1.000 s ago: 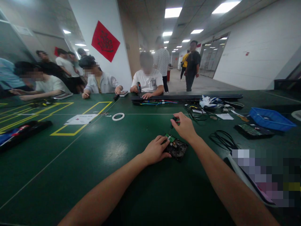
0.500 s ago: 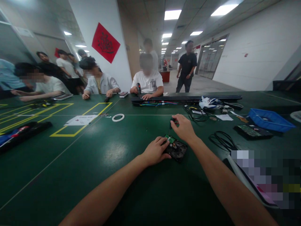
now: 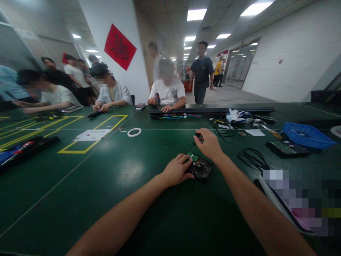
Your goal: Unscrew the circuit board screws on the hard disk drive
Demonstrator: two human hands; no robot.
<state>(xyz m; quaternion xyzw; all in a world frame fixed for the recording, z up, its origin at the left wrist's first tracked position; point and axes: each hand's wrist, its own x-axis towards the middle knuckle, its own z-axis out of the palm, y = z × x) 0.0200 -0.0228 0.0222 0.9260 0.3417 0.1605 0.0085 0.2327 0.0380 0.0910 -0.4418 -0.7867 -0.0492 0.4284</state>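
Overall, the head view shows the drive (image 3: 204, 171) and both hands almost exactly where they were half a second ago; across the table (image 3: 128, 206), a seated person in a pale shirt (image 3: 117, 93) now has both hands at a black tool (image 3: 94, 115), further left than before; a walker in dark clothes (image 3: 201, 71) has shifted left too. On the table in front of the wearer, the drive lies flat, long axis slanting from far left to near right, its green board (image 3: 193, 156) at the far-left end; the left hand (image 3: 177, 170) rests on its left side, half open, fingers bent, thumb apart; the right hand (image 3: 209, 144) pinches the screwdriver (image 3: 194, 142), shaft down towards the board.
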